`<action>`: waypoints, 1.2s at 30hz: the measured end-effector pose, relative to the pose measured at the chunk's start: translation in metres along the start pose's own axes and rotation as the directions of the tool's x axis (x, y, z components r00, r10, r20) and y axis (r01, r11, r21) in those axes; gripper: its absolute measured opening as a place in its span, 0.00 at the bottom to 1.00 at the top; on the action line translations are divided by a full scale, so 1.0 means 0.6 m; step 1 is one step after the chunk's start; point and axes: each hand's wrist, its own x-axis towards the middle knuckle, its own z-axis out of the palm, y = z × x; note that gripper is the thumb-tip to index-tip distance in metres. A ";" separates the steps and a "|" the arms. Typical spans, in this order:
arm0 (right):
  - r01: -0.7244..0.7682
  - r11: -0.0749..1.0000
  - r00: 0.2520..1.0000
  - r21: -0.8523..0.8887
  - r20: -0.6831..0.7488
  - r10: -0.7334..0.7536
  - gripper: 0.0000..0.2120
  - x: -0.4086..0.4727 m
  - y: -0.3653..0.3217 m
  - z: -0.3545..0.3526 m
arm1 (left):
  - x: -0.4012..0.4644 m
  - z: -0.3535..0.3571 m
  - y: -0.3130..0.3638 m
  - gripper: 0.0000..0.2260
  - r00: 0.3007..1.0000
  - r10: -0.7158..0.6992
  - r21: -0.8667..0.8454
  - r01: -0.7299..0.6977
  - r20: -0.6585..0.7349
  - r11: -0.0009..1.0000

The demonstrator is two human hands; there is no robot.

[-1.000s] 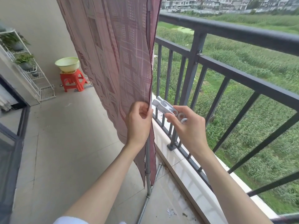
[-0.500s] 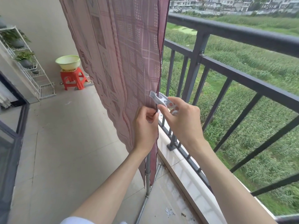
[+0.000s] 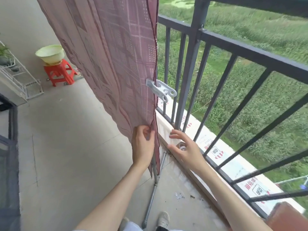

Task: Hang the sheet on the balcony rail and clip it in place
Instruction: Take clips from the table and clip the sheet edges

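Observation:
A pink-maroon patterned sheet (image 3: 113,55) hangs down from above the view, next to the dark metal balcony rail (image 3: 250,52). A white plastic clip (image 3: 160,90) is clamped on the sheet's right edge, and no hand touches it. My left hand (image 3: 143,144) pinches that same edge lower down, near the hem. My right hand (image 3: 185,147) hovers over the ledge with thumb and forefinger spread. Its other fingers curl round a second white clip, of which only a ring end shows.
A grey metal stand pole (image 3: 154,189) runs to the floor behind the sheet's hem. The tiled ledge (image 3: 233,165) under the rail carries red stickers. A pale green basin (image 3: 50,53) sits on a red stool (image 3: 60,72) at the back left, beside a white plant rack (image 3: 21,79).
The clip my right hand held at the sheet's edge now hangs clamped there, released. Both hands have dropped lower; my left hand now pinches the edge near the hem.

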 end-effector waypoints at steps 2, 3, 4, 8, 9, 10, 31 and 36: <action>-0.110 0.992 0.994 -0.056 0.007 0.111 0.21 -0.003 0.052 0.010 | -0.005 0.005 -0.031 0.04 0.996 -0.068 0.057 0.065 0.053 0.996; -0.169 0.981 0.986 -0.092 -0.004 0.170 0.20 -0.003 0.072 0.015 | -0.007 0.007 -0.047 0.04 0.992 -0.095 0.076 0.088 0.083 0.993; -0.229 0.967 0.973 -0.113 -0.015 0.229 0.20 -0.001 0.088 0.022 | -0.008 0.007 -0.061 0.04 0.987 -0.115 0.094 0.105 0.114 0.990; -0.380 0.919 0.922 -0.105 0.037 0.385 0.15 0.010 0.117 0.052 | -0.003 0.010 -0.100 0.05 0.955 -0.171 0.176 0.130 0.242 0.976; -0.403 0.911 0.912 -0.084 0.049 0.408 0.15 0.011 0.122 0.060 | -0.002 0.012 -0.108 0.06 0.943 -0.172 0.209 0.114 0.286 0.971; -0.426 0.903 0.902 -0.063 0.048 0.429 0.15 0.012 0.130 0.070 | -0.002 0.013 -0.116 0.06 0.925 -0.175 0.243 0.094 0.338 0.965; -0.507 0.851 0.861 -0.140 -0.123 0.493 0.21 0.068 0.479 0.283 | -0.043 0.229 -0.433 0.19 0.755 -0.479 0.662 0.080 0.448 0.745; -0.403 0.864 0.912 -0.303 -0.048 0.408 0.13 0.098 0.501 0.297 | -0.035 0.246 -0.478 0.18 0.782 -0.512 0.625 0.210 0.354 0.752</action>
